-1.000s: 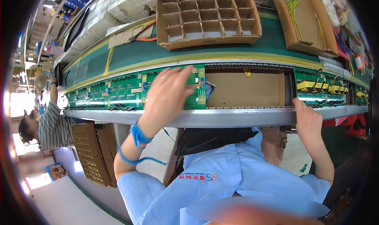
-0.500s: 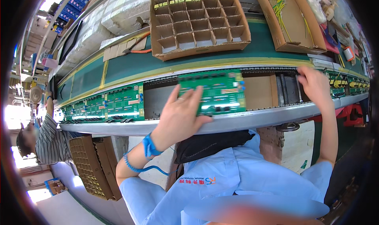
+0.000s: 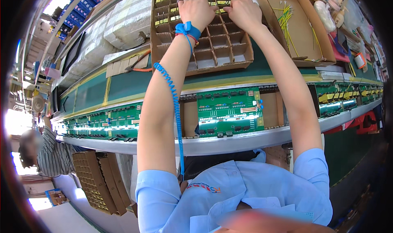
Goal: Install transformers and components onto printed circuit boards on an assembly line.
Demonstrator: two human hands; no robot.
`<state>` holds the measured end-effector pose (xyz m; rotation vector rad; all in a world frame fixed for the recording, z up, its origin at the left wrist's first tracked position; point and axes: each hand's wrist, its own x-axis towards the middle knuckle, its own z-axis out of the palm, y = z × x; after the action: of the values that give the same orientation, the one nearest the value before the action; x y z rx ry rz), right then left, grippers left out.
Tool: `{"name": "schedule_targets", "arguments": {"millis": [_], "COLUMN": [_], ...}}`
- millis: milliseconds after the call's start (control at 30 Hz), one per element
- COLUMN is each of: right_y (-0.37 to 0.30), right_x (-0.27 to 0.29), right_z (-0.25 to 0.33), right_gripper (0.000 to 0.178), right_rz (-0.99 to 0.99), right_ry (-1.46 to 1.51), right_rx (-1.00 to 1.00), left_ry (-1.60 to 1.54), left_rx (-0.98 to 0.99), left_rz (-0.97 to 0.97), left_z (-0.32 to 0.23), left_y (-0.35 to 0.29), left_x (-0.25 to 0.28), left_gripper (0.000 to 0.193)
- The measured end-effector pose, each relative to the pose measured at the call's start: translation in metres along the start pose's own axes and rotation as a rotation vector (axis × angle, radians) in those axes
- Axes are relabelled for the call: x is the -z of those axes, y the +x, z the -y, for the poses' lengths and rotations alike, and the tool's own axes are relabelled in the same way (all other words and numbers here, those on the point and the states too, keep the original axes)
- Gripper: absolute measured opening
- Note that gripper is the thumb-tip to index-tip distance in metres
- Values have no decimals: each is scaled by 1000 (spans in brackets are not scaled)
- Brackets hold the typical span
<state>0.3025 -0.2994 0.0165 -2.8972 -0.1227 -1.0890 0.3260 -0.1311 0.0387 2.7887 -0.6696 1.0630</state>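
Both hands are at the far part of a divided cardboard box (image 3: 208,69), whose far compartments hold yellow parts with wire leads (image 3: 163,19). My left hand (image 3: 196,13) has its fingers bent down among the compartments; their tips are hidden. My right hand (image 3: 247,13) is beside it at the box's right side, fingers curled and thumb next to a yellow part. Whatever either hand pinches cannot be made out. A blue wrist strap (image 3: 188,29) with a coiled cord is on my left wrist. Nearer me, a green circuit board (image 3: 229,112) lies across the conveyor rails, touched by neither hand.
More circuit boards (image 3: 102,122) stand in a row on the left, and boards with yellow parts (image 3: 342,94) on the right. An open carton (image 3: 305,40) holds yellow-green wires. Orange-handled pliers (image 3: 137,65) lie left of the divided box. Another person (image 3: 55,151) is at the far left.
My left hand has left the circuit board and reached forward into the divided box. My right hand has moved from the rail to the box too. The board now rests slightly farther right.
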Motion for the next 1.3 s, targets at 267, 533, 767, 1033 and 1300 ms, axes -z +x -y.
{"name": "schedule_targets", "arguments": {"millis": [267,533,767,1033,1300], "right_y": [-12,-53,-120,-143,-134], "right_x": [11,96,90,82,95], "right_z": [-2,-32,-60,-71,-40], "right_gripper": [17,13,22,21,12], "right_rz": [-408,-182,65,114,91], "right_ry": [633,1162,955,752,636], "right_rx": [-7,-103,-208,-234,-97], "left_ry": [-407,-468,-370,-927,-1215], "left_rx": [243,159,8,223,431], "left_rz": [-45,-192,192,202,776], "left_z": [-18,24,14,2,-26], "left_y": [-5,-35,-49,-92,-221], "left_x": [9,65,105,145,171], "left_gripper": [27,23,27,30,50]}}
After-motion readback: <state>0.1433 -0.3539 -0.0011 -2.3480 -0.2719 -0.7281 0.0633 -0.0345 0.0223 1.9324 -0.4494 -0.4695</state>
